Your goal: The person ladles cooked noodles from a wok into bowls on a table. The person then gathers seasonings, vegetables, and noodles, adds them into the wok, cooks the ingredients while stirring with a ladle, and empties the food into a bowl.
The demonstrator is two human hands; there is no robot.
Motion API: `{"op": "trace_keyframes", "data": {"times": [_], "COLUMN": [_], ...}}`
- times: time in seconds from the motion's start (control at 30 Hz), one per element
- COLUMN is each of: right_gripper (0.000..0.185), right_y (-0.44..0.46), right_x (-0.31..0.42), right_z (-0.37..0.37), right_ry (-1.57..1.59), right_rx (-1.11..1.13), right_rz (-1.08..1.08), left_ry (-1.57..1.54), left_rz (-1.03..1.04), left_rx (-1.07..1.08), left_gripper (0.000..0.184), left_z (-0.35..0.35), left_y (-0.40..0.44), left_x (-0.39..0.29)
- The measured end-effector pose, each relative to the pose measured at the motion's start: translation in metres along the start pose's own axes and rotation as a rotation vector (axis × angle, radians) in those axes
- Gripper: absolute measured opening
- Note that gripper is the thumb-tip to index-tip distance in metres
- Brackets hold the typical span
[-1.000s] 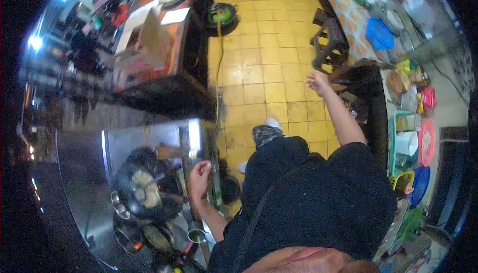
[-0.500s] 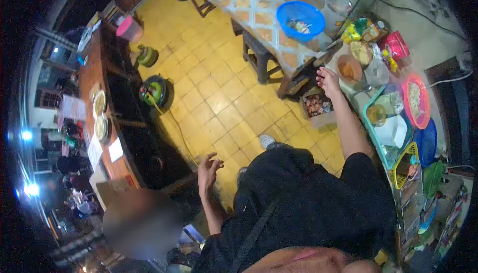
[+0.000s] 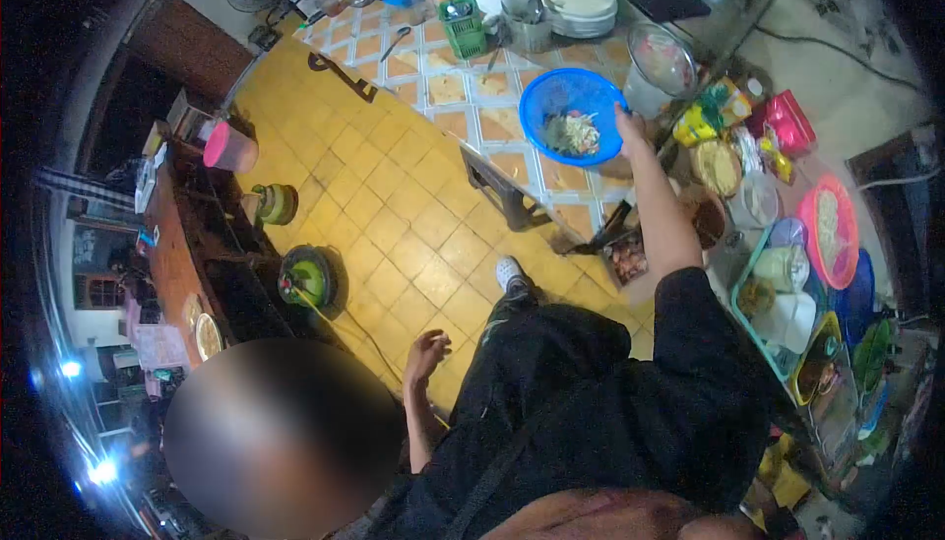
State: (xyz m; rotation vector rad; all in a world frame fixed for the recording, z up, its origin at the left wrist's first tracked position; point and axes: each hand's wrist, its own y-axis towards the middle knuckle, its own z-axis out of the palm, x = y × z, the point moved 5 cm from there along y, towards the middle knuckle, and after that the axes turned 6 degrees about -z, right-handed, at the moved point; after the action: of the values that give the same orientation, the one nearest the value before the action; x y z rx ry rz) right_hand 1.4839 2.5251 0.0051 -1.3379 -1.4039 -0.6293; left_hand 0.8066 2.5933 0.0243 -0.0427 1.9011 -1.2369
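My right hand (image 3: pixel 628 130) is at the right rim of a blue plastic basin (image 3: pixel 543 105) on the tiled table, its fingers closed on the rim. Pale shredded food (image 3: pixel 579 134) lies in the basin. Over the yellow floor, my left hand (image 3: pixel 427 353) hangs with fingers apart and slightly curled, holding nothing. Behind the basin are a stack of white plates (image 3: pixel 579 6) and a green basket (image 3: pixel 463 28).
To the right, a pink basin (image 3: pixel 829 232), a teal tray (image 3: pixel 753 328) and food packets line the counter. A wooden counter (image 3: pixel 175 262) runs along the left. Gas cylinders (image 3: pixel 276 203) stand on the floor. A blurred oval covers the lower left.
The view has swung right, away from the stove and wok. My right hand has reached forward and taken hold of the blue basin's rim. My left hand remains low and empty.
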Motion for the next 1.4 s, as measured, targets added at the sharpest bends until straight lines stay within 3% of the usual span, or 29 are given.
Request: {"op": "trace_keyframes", "data": {"times": [0.07, 0.13, 0.2, 0.27, 0.33, 0.37, 0.43, 0.6, 0.63, 0.7, 0.8, 0.83, 0.9, 0.93, 1.0, 1.07, 1.13, 1.2, 1.23, 1.33, 1.37, 1.4], "right_gripper": [0.072, 0.065, 0.067, 0.067, 0.044, 0.044, 0.028, 0.023, 0.023, 0.026, 0.024, 0.024, 0.023, 0.023, 0.024, 0.027, 0.027, 0.023, 0.018, 0.030, 0.034, 0.033], "right_y": [-0.019, 0.005, 0.052, 0.074, 0.118, 0.109, 0.057, 0.040, 0.034, 0.002, -0.013, -0.017, -0.026, -0.032, -0.044, -0.054, -0.062, -0.019, -0.051, -0.061, -0.053, -0.047], "right_x": [0.032, 0.043, 0.012, -0.001, -0.025, -0.010, 0.029, 0.037, 0.040, 0.065, 0.054, 0.048, 0.041, 0.037, 0.026, 0.018, 0.010, -0.071, -0.059, -0.108, -0.122, -0.130], "right_z": [0.013, 0.006, 0.003, 0.009, 0.028, 0.030, 0.007, -0.036, -0.043, -0.062, -0.072, -0.074, -0.073, -0.075, -0.075, -0.080, -0.081, -0.093, -0.096, -0.133, -0.129, -0.118], "right_ry": [0.507, 0.380, 0.555, 0.432, 0.896, 0.886, 0.830, 0.527, 0.406, 0.200, 0.227, 0.226, 0.265, 0.265, 0.241, 0.130, 0.251, -0.061, 0.155, -1.081, -1.380, -1.426], "right_rx": [0.141, 0.091, -0.173, -0.162, 0.084, 0.094, -0.257, -0.068, -0.006, 0.082, 0.162, 0.168, 0.235, 0.233, 0.285, 0.291, 0.292, 0.392, 0.345, 0.477, 0.480, 0.508], "right_rz": [0.139, 0.224, 0.381, 0.393, 0.139, 0.146, 0.184, 0.201, 0.122, 0.072, -0.041, -0.045, -0.074, -0.084, -0.069, -0.140, -0.123, -0.366, -0.061, -0.693, -0.561, -0.536], "left_ry": [0.003, -0.037, 0.109, 0.113, 0.106, 0.060, 0.054, -0.056, -0.078, -0.099, -0.008, -0.248, -0.544, -0.706, -0.737, -0.774, -0.830, -0.672, -0.688, -0.115, -0.133, -0.154], "left_rz": [0.081, 0.220, 0.213, 0.215, 0.191, 0.205, 0.146, 0.091, 0.085, 0.142, 0.212, 0.127, -0.016, -0.042, 0.272, 0.209, 0.147, 0.111, 0.142, 0.441, 0.481, 0.514], "left_rx": [-0.044, -0.004, -0.096, -0.117, -0.104, -0.116, -0.143, -0.134, -0.085, 0.006, 0.023, 0.133, 0.125, 0.117, 0.327, 0.301, 0.252, 0.082, 0.035, -0.412, -0.306, -0.195], "left_gripper": [0.047, 0.048, 0.048, 0.048, 0.048, 0.047, 0.046, 0.047, 0.046, 0.045, 0.052, 0.061, 0.068, 0.064, 0.054, 0.050, 0.045, 0.042, 0.049, 0.080, 0.080, 0.081], "left_z": [-0.006, -0.012, -0.016, -0.014, -0.007, -0.002, 0.013, 0.061, 0.075, 0.108, 0.176, 0.205, 0.250, 0.267, 0.282, 0.281, 0.273, 0.253, 0.248, 0.251, 0.249, 0.249], "left_y": [0.027, 0.045, 0.055, 0.057, 0.061, 0.065, 0.060, 0.050, 0.048, 0.060, 0.083, 0.098, 0.131, 0.156, 0.200, 0.241, 0.245, 0.226, 0.220, 0.255, 0.202, 0.151], "left_x": [-0.037, -0.078, -0.107, -0.128, -0.138, -0.136, -0.136, -0.137, -0.145, -0.167, -0.239, -0.256, -0.285, -0.291, -0.305, -0.305, -0.311, -0.323, -0.320, -0.287, -0.287, -0.286]}}
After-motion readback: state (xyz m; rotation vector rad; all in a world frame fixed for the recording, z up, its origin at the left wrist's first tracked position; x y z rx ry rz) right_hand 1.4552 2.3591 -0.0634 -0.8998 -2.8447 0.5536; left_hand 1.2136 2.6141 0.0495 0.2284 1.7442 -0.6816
